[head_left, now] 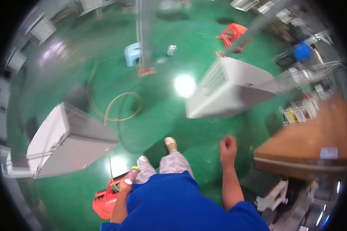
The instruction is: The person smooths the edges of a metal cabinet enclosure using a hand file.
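My left hand [125, 186] is low beside my left hip, its fingers wrapped round a small cylindrical thing with a yellow end [135, 168]; blur hides its exact kind. A white oval patch shows at that hand, and I cannot tell what it is. Just beyond and below it stands a red plastic stool [104, 202], partly covered by my forearm. My right hand [228, 149] hangs out in front to the right, over the green floor. Its fingers are curled in, with nothing visible in them, and it touches nothing.
Pale, box-shaped housings stand to the left [50, 142] and ahead right [212, 104]. A yellowish hose [123, 119] loops on the floor. Ahead are a light-blue stool [132, 54], a grey post [146, 34] and another red stool [233, 34]. A brown tabletop [297, 150] borders my right.
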Motion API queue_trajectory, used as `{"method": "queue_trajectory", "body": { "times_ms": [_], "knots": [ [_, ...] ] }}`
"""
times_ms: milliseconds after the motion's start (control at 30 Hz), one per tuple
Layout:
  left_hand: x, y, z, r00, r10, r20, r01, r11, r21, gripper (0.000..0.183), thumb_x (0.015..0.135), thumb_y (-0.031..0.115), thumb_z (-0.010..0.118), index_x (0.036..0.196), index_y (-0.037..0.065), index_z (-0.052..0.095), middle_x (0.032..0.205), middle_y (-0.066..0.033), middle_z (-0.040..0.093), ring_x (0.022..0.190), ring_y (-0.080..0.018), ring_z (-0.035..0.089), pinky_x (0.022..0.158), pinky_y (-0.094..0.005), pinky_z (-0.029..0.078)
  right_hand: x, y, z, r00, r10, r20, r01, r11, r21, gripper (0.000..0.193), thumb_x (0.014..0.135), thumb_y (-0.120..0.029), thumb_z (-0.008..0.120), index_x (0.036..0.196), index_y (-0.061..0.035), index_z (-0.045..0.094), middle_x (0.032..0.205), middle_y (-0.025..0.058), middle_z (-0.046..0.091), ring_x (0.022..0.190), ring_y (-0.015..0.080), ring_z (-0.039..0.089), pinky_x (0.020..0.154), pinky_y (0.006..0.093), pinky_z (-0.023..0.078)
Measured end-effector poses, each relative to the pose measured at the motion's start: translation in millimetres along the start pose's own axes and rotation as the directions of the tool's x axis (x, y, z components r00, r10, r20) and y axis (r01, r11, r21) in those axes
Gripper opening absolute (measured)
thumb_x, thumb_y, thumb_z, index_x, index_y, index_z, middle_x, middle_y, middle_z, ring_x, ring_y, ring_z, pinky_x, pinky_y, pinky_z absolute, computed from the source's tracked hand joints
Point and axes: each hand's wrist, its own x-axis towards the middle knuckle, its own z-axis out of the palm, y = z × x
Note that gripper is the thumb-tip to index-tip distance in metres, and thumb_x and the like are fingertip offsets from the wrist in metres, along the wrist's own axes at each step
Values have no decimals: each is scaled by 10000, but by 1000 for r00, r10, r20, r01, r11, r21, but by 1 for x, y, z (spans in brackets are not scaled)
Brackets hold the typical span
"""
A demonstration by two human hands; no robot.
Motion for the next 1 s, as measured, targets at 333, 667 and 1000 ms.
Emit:
{"method": "queue_trajectory", "body": {
  "times_ms": [333,667,1000],
  "knots": [
    [-70,-90,-42,952,172,-252,-163,985,57,365,721,161,682,1079,92,666,1038,-175,660,1008,-340,619,883,-414,488,-177,182,9,588,360,724,92,860,-502,156,807,-139,626,888,-9,655,786,112,681,723,190,655,693,347,529],
    [-123,-86,23,925,-140,-354,-2,928,-371,333,686,180,734,993,63,683,984,-184,671,942,-344,640,854,-416,500,-52,33,156,572,423,703,-451,878,-161,138,907,-148,565,1014,-61,575,732,50,595,605,132,580,501,270,473],
    [-126,-83,36,824,-250,-508,-37,872,-489,377,629,183,793,952,42,658,907,-162,664,880,-345,645,780,-411,507,-105,81,147,238,500,832,-90,865,-494,198,881,-221,587,1003,-66,609,809,55,641,661,142,611,577,294,501]
  ]
}}
